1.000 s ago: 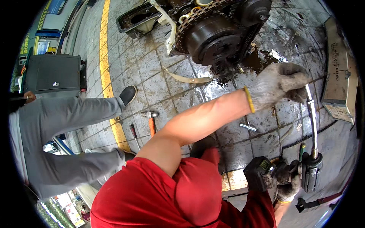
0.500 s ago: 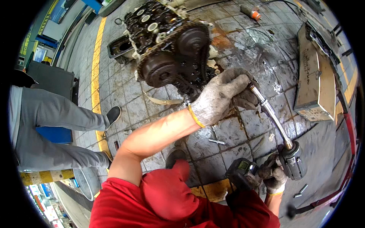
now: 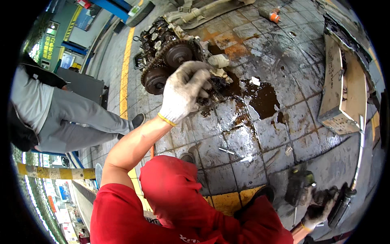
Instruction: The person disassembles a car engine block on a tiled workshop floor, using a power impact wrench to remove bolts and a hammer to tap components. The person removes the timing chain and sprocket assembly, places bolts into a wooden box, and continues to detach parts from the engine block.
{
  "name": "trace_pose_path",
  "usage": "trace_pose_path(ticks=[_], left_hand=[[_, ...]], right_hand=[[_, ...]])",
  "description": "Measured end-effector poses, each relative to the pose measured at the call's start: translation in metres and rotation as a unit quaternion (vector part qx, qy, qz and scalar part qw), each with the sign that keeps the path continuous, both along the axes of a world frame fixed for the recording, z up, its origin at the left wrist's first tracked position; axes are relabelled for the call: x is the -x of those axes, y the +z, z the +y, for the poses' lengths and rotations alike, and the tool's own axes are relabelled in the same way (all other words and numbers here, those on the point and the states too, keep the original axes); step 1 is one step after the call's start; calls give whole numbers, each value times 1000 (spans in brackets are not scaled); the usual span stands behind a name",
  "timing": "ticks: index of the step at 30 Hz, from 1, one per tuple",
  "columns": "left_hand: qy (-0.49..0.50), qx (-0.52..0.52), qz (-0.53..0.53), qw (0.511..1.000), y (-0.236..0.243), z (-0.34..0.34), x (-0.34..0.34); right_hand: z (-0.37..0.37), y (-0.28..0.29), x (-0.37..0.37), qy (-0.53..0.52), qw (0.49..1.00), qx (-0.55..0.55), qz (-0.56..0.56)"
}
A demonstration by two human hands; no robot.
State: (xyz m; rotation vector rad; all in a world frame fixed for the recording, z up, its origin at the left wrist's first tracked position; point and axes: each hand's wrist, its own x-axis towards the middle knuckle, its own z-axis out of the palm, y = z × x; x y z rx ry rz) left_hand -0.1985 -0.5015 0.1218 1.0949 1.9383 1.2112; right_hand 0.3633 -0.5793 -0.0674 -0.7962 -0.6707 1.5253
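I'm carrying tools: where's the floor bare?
Tiles between the dark puddle and tan box look bare, though stained; so do those between the small metal rod and lower yellow stripe. Crowded: around the engine, near the left hand, and the impact wrench in the right hand.

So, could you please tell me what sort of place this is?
Most likely a vehicle repair workshop: a dark, oily metal engine sits on stained grey floor tiles, with a black cordless power tool and a dark, round rubber tyre in view.
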Motion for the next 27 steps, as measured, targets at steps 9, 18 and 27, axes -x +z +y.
trace_pose_path(ticks=[9,18,27], left_hand=[[-342,44,236,909,-15,44,-68],[-293,-10,64,954,-19,166,-159],[-471,-158,484,720,-54,332,-318]], right_hand=[[32,13,-3,-366,851,34,-374],[54,-55,3,-369,846,111,-369],[31,-83,-7,-371,801,166,-439]])
